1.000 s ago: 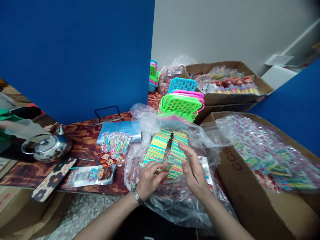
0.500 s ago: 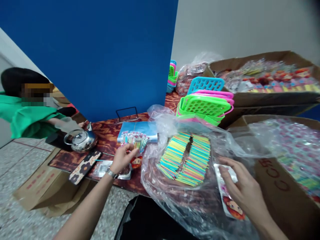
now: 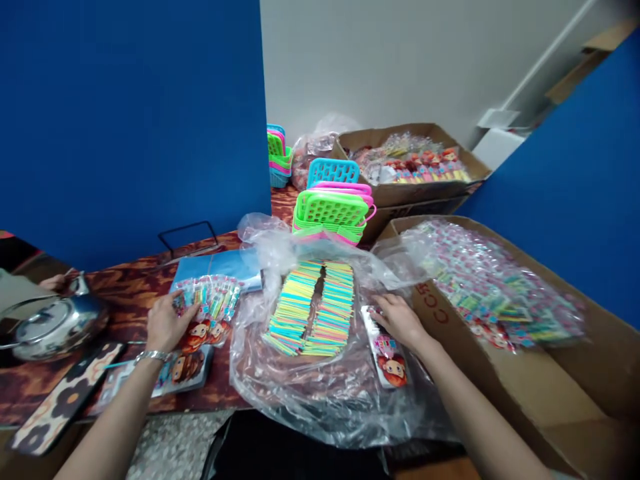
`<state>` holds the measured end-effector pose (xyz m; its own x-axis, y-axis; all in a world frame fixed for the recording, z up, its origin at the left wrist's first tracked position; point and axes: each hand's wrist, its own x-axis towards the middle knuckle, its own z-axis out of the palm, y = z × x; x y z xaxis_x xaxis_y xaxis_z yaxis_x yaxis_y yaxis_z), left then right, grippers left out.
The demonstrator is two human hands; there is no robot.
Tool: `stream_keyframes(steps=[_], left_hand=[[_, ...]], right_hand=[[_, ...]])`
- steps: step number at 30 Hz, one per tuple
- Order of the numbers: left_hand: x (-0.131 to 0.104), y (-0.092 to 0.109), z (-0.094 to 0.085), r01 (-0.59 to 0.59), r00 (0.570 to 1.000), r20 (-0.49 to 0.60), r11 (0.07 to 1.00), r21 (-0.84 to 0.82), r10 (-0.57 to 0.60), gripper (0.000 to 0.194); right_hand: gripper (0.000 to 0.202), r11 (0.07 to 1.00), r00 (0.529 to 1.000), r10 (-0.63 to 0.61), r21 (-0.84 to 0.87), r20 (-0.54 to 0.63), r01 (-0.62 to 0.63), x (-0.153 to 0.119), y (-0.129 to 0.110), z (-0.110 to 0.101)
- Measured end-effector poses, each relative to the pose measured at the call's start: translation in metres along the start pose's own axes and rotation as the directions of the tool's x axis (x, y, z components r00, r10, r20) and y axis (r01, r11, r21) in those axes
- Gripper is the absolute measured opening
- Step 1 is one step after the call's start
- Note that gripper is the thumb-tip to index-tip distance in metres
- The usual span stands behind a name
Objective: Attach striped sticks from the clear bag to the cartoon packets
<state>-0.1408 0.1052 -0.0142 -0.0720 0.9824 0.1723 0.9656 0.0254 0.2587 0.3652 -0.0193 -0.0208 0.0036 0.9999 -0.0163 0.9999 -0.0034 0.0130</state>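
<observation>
My left hand [image 3: 167, 325] is at the left edge of a fanned row of small clear packets [image 3: 215, 300] with colourful sticks and red-haired cartoon figures. Its thumb and fingers curve round the leftmost packet. My right hand [image 3: 399, 322] lies with fingers stretched over the upper end of a stack of white printed cards [image 3: 391, 368] showing a red-haired cartoon face. Between my hands, a large clear plastic bag [image 3: 295, 390] lies opened around two rows of thin coloured sticks [image 3: 330, 313]. Below my left hand lie more printed packs [image 3: 187, 368], partly covered by my forearm.
Stacked plastic baskets [image 3: 335, 210] stand behind the bag. To the right is a cardboard box [image 3: 530, 387] of bagged packets; another box [image 3: 415, 193] stands behind. At left are a metal kettle [image 3: 60, 327], a flower-patterned case [image 3: 70, 400] and another person's hand [image 3: 55, 283]. A blue folder [image 3: 193, 270] lies behind the packets.
The view has turned right, showing more of the box there. My left hand has moved to the left side of the packets, and more cartoon figures show. My right hand stays at the cards.
</observation>
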Motion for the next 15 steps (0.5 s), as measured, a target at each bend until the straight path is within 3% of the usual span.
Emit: stream_keyframes(steps=[5, 8, 12, 15], left_hand=[[-0.004, 0.002, -0.003, -0.013, 0.999, 0.031, 1.0, -0.017, 0.014, 0.051], [-0.009, 0.014, -0.006, -0.028, 0.993, -0.118, 0.999, -0.031, 0.024, 0.046], [-0.027, 0.061, -0.013, -0.224, 0.912, -0.382, 0.961, -0.162, 0.148, 0.04], [-0.056, 0.112, -0.017, -0.42, 0.881, -0.374, 0.844, -0.334, 0.29, 0.037]], right_hand=[[0.019, 1.0, 1.0, -0.005, -0.031, 0.018, 0.005, 0.004, 0.0, -0.007], [0.018, 0.998, 0.999, -0.019, -0.067, 0.028, 0.021, 0.006, -0.001, -0.012], [0.025, 0.992, 0.999, -0.011, -0.123, 0.039, 0.016, 0.005, -0.005, -0.021], [0.023, 0.99, 0.999, -0.017, -0.141, 0.039, 0.022, -0.001, -0.008, -0.033]])
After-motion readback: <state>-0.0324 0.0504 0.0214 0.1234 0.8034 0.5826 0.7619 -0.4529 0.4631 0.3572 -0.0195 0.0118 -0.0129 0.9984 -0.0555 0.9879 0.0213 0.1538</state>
